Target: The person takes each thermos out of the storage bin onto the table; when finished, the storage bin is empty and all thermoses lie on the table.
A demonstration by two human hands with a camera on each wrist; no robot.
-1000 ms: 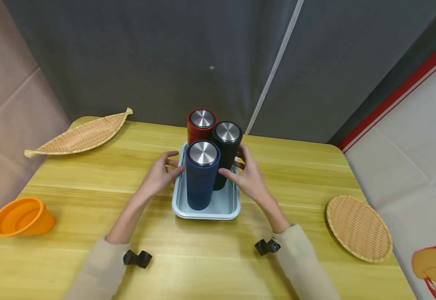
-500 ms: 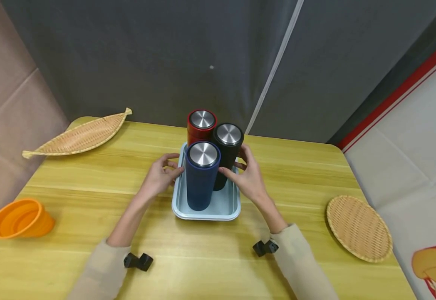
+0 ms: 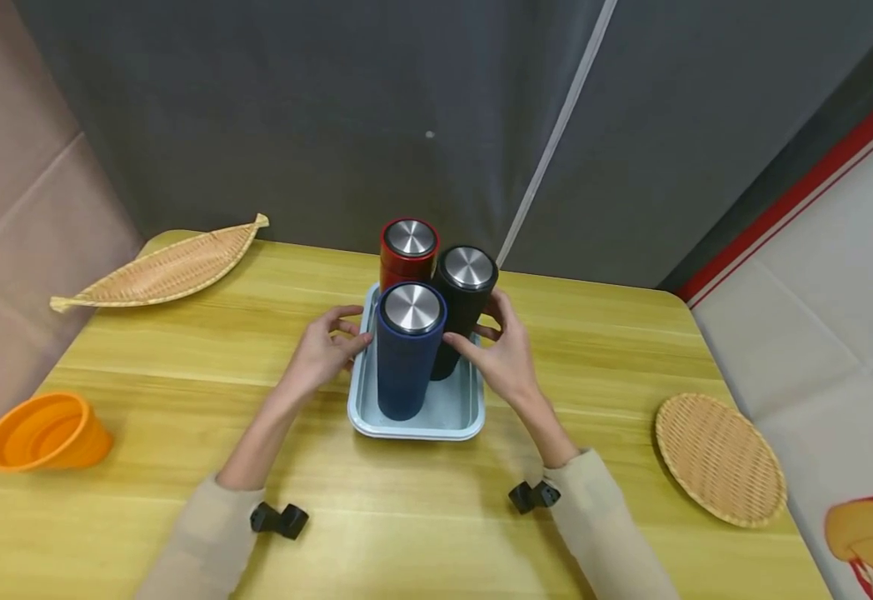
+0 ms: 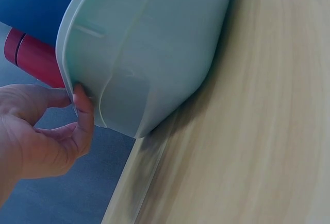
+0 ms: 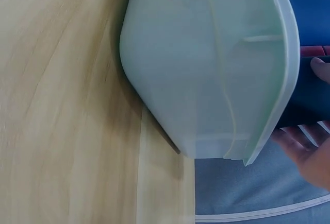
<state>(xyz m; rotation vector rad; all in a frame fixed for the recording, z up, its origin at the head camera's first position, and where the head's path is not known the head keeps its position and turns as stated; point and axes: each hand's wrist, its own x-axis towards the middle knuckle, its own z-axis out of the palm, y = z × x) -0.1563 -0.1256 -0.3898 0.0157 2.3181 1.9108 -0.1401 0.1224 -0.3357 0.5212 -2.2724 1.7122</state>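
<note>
A pale blue plastic bin (image 3: 442, 412) stands on the table with three thermos bottles in it. The blue thermos (image 3: 409, 367) is in front, the red thermos (image 3: 410, 262) behind it, and the black thermos (image 3: 461, 308) on the right, its top leaning rightward. My left hand (image 3: 324, 350) pinches the bin's left rim between thumb and fingers, as the left wrist view also shows. My right hand (image 3: 504, 350) holds the black thermos, thumb on its near side and fingers on the far right. The bottoms of the red and black bottles are partly hidden.
An orange cup (image 3: 48, 435) stands at the left of the wooden table (image 3: 376, 517). A leaf-shaped woven basket (image 3: 167, 268) lies at the back left, and a round woven tray (image 3: 720, 460) at the right. A dark grey curtain (image 3: 294, 125) hangs behind the table.
The black thermos's top has shifted slightly to the right, away from the blue one, with my right hand on it. My left hand stays at the bin's rim.
</note>
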